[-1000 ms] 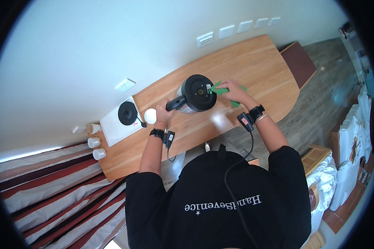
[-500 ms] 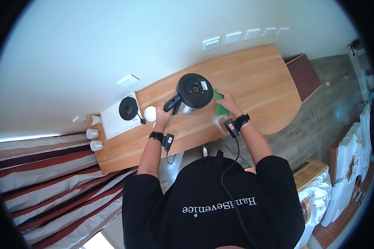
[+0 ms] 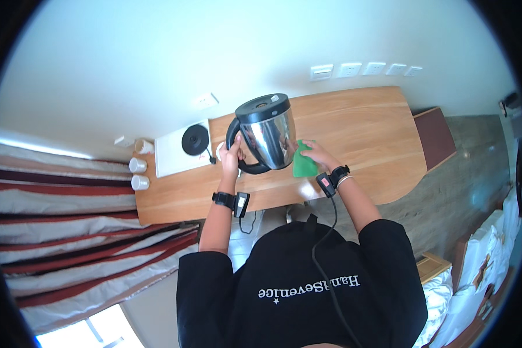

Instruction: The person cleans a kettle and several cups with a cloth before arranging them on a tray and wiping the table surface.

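Note:
A steel electric kettle with a black handle and black bottom is held above the table, upside down and tilted, its bottom facing up. My left hand is closed round its handle. On the kettle's other side, my right hand grips a green cloth that hangs below the fingers. The cloth's upper edge is beside the kettle wall; I cannot tell whether they touch. A white round item is mostly hidden behind my left hand.
A white tray bears the black kettle base with its cord. Several white cups line the left end of the wooden table. Wall sockets run behind; striped curtains hang left, and a brown-topped bench adjoins the right end.
My left hand has tipped the kettle, so its steel side shows and its bottom points farther away. My right hand still has the cloth, now hanging lower. The whole view has shifted slightly.

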A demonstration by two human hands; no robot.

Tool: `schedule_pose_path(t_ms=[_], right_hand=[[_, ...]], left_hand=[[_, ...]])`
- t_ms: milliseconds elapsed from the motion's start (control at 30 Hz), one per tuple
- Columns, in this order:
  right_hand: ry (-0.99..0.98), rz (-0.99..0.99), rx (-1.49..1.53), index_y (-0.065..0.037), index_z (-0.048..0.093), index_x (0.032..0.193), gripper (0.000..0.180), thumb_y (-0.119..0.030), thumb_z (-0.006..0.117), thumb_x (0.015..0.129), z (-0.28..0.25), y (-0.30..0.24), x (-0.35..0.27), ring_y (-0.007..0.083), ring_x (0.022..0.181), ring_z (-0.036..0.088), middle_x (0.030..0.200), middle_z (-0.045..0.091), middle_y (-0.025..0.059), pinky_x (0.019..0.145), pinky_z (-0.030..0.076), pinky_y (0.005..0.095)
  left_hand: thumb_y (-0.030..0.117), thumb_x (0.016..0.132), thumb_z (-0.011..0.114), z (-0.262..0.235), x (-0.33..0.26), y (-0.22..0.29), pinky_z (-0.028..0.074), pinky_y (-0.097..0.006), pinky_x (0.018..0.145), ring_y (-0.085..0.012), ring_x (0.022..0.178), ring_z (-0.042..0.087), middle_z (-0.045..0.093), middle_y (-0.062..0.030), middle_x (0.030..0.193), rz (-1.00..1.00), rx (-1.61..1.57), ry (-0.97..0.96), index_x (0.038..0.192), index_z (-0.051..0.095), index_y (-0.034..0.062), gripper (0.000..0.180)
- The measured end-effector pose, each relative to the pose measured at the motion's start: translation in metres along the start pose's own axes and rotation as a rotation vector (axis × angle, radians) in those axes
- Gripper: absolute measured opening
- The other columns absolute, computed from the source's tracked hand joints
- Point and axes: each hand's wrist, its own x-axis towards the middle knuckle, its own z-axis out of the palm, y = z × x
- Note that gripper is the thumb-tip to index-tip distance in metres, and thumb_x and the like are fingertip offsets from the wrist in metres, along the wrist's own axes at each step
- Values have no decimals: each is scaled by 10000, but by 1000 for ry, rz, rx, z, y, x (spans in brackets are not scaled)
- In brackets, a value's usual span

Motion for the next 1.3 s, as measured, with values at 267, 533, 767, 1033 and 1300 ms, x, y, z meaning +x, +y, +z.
schedule_pose_path(t_ms=[267,533,767,1033,1300], right_hand=[[-328,-370,-95,-89,46,1564,991,122,576,754,41,-113,-42,208,1128,551,1222,547,88,976,443,338],[-437,-213,-117,-78,42,1568,994,141,591,768,83,-141,-61,119,932,578,1019,608,49,857,471,273],[-475,-168,-30,-32,103,1556,894,38,615,825,181,-158,-47,63,791,573,830,599,-16,800,458,234],[-229,-261,-79,-43,446,1443,619,-93,653,861,324,-205,-20,81,820,619,938,700,44,810,473,249],[-56,-227,72,26,490,1369,504,-151,624,916,410,-237,-7,135,1032,610,1152,656,90,911,474,275]], left_hand=[[277,918,675,-41,-2,7,367,-276,461,-100,474,401,376,25,554,-156,-234,-21,776,521,92,280],[161,929,588,-112,12,36,423,-262,493,-73,506,433,400,47,576,-334,-275,-170,853,558,69,123],[160,893,577,-215,51,76,475,-286,527,-141,555,534,516,-12,618,-409,-119,-220,833,597,14,159],[210,852,586,-370,79,83,495,-289,567,-162,572,570,588,-54,661,-583,298,-311,846,604,23,188],[208,866,599,-457,71,14,453,-209,442,-123,551,551,562,-52,695,-975,-73,-405,804,548,82,149]])
